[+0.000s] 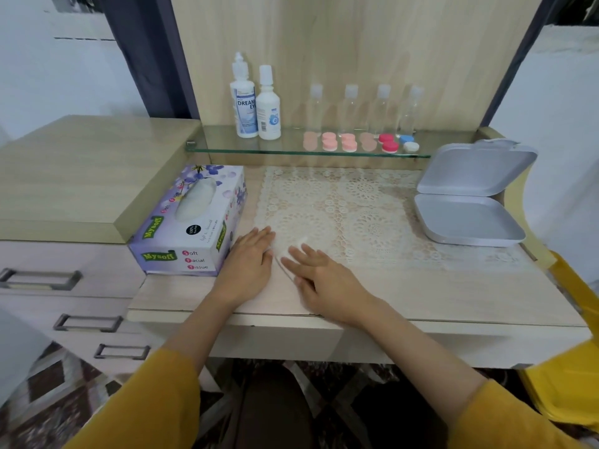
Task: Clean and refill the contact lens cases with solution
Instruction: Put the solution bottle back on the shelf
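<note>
Pink, red and blue-and-white lens cases (348, 142) sit in a row on the glass shelf (223, 144), well beyond the fingertips of the left hand (251, 257) and the right hand (319, 277). Two white solution bottles (269, 108) stand upright on the same shelf, beyond the left hand, and four clear bottles (350, 108) stand behind the cases. Nearer, a white tissue (293, 251) lies on the bench (453, 293) between the hands. The left hand lies flat with straight fingers, its edge touching the tissue. The right hand is also open, its straight, spread fingers pressing on the tissue. A tissue box (191, 218) sits just left of the left hand. A lace mat (350, 205) spreads ahead of the fingertips. An open grey box (466, 218) rests well to the right of the right hand.
</note>
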Motion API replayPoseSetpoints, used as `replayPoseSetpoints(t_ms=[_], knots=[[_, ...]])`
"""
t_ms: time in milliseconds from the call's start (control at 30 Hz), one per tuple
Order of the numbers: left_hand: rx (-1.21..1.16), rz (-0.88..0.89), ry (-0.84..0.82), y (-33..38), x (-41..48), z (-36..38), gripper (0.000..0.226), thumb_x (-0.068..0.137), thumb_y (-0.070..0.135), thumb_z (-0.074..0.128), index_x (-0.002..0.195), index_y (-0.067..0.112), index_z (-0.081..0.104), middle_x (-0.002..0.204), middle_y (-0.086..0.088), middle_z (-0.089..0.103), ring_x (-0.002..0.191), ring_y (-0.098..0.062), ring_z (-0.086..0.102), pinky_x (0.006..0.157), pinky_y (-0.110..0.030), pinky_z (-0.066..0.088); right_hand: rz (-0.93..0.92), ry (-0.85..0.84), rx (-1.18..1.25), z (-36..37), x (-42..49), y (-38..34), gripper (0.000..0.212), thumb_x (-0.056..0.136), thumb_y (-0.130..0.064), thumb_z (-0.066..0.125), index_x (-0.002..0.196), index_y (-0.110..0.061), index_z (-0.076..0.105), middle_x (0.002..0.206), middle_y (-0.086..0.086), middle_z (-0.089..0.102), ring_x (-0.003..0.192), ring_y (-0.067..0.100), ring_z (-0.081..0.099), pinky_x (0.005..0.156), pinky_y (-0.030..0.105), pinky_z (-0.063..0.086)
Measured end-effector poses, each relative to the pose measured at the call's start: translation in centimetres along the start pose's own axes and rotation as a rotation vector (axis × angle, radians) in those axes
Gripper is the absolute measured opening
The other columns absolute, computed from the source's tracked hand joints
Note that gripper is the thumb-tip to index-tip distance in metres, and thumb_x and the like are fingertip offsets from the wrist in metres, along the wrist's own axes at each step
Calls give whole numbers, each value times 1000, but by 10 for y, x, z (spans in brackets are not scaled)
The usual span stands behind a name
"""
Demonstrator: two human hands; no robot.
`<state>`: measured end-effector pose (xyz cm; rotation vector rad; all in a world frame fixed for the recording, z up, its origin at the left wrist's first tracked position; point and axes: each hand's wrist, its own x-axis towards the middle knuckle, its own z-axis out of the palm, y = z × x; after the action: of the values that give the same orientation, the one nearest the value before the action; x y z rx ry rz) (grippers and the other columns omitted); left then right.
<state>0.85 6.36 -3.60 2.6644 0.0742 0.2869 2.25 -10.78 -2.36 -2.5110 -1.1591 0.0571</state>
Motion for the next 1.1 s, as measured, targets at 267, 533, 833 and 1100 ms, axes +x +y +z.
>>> replayPoseSetpoints(t_ms=[267, 533, 833, 1100], knots=[[-8, -3, 1, -1, 1, 2, 42, 99, 16, 33, 141, 13, 34, 151, 3, 27, 140, -13, 17, 113, -25, 9, 141, 52, -68, -21, -65, 61, 72, 80, -52, 4, 143, -28, 29, 152, -9, 19, 138, 1, 4, 108, 13, -6], [-14, 2, 15, 0, 1, 2, 42, 98, 15, 35, 141, 12, 35, 150, 2, 28, 140, -13, 18, 113, -25, 9, 370, 79, -148, -42, -36, 101, 46, 99, -23, 29, 145, -20, 25, 154, 2, 18, 143, 19, 11, 113, 28, 8], [-93, 7, 62, 1, -2, 0, 40, 96, 8, 38, 136, 11, 42, 147, -1, 35, 137, -14, 26, 108, -16, 11, 137, 85, -37, -12, 19, 26, 40, 96, -17, 38, 134, -21, 47, 145, 2, 38, 136, 21, 32, 108, 33, 28], [-359, 85, 304, -4, -62, -26, 26, 87, -1, 51, 107, 6, 66, 109, -1, 61, 105, -8, 54, 85, 1, 34, 24, 207, 301, -14, -10, -33, 33, 81, 6, 53, 104, -9, 70, 106, 7, 70, 97, 18, 65, 83, 14, 44]])
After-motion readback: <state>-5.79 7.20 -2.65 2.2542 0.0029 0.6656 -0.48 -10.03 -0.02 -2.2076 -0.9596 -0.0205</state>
